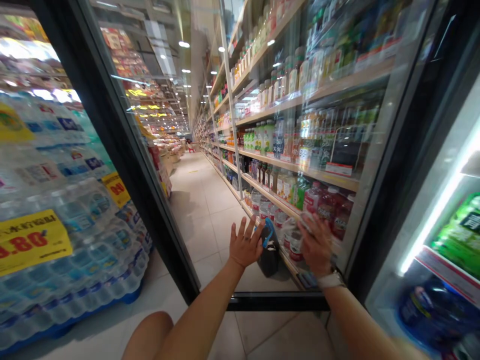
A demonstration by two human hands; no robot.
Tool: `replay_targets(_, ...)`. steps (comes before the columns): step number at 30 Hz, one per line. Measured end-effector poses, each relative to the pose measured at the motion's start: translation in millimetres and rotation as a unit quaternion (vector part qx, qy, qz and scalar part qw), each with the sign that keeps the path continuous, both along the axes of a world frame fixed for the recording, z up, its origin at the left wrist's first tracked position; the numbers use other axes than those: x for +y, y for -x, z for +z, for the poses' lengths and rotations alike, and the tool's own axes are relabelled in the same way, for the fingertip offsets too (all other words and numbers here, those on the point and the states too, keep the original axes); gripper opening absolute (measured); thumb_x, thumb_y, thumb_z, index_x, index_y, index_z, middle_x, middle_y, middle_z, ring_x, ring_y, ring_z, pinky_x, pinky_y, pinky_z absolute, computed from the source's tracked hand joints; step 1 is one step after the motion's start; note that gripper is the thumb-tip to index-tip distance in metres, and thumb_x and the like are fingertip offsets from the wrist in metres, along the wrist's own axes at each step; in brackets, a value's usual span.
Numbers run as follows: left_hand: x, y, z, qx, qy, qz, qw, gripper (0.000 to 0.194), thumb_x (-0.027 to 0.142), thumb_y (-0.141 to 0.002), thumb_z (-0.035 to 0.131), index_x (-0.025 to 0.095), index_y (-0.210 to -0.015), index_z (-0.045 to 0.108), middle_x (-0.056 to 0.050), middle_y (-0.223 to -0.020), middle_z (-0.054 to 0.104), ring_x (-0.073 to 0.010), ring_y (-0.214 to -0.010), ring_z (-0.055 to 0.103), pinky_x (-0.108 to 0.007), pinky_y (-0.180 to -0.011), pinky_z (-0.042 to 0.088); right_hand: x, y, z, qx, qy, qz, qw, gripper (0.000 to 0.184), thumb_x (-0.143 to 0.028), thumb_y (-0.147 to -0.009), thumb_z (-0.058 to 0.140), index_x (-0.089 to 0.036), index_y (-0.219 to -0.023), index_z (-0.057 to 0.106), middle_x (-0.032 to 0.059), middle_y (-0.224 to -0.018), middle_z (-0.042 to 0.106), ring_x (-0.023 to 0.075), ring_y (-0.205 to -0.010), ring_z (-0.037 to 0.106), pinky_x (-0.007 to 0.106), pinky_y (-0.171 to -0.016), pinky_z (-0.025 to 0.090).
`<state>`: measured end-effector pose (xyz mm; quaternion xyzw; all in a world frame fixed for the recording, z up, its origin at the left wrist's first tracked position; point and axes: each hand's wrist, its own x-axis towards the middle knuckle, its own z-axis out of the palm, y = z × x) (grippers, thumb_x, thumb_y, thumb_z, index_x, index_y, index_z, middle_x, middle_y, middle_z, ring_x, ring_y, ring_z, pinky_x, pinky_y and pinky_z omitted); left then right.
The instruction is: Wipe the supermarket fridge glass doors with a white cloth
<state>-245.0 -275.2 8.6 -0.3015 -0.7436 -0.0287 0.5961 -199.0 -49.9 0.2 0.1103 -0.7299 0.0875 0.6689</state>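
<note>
The glass door (213,225) of a drinks cooler stands swung open before me in a black frame. My left hand (245,242) is flat against the lower pane, its fingers spread and nothing in them. To its right, my right hand (317,245) presses a crumpled whitish cloth (307,222) to the glass; motion blurs the fingers and the cloth. A watch or band (332,280) circles that wrist. Through the pane, a dark bucket (268,260) with a blue thing (268,232) at its top shows on the floor between my hands.
Shelves of bottled drinks (296,155) line the aisle behind the glass. On the left rise stacked water packs (75,220) with yellow price signs (33,240). The lit cooler interior at right holds a green pack (459,230) and dark blue bottles (431,310). My bare knee (150,330) shows below.
</note>
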Motion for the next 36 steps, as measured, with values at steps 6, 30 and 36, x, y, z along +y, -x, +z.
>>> replay_targets(6,1.4,0.0,0.0,-0.001,-0.003,0.000,1.000,0.066,0.031,-0.083,0.051,0.024,-0.146,0.032,-0.005,-0.148,0.038,-0.0246,-0.144,0.018,-0.047,-0.119,0.009,33.2,4.3,21.8,0.103,0.189,-0.051,0.975,0.046,-0.007,-0.087,0.040,-0.019,-0.126,0.060,0.0118,-0.130,0.058,0.0295,-0.126,0.050,0.056,-0.103,0.041)
replay_targets(30,0.0,0.5,1.3,0.011,-0.001,-0.006,1.000,0.065,0.032,-0.084,0.050,0.024,-0.146,0.030,-0.005,-0.150,0.035,-0.0247,-0.145,0.017,-0.047,-0.119,0.011,-38.7,-3.9,-39.4,-0.091,-0.207,0.103,0.969,0.036,-0.012,-0.096,0.042,-0.030,-0.121,0.061,-0.0014,-0.124,0.065,0.0127,-0.126,0.050,0.038,-0.117,0.026)
replay_targets(36,0.2,3.6,-0.7,0.001,-0.001,-0.004,1.000,0.065,0.032,-0.083,0.051,0.024,-0.145,0.033,-0.006,-0.149,0.038,-0.0252,-0.144,0.018,-0.048,-0.119,0.010,24.5,-1.7,12.5,0.039,0.079,-0.050,0.995,0.041,-0.007,-0.087,0.046,-0.023,-0.120,0.064,0.0073,-0.125,0.063,0.0260,-0.128,0.049,0.052,-0.110,0.034)
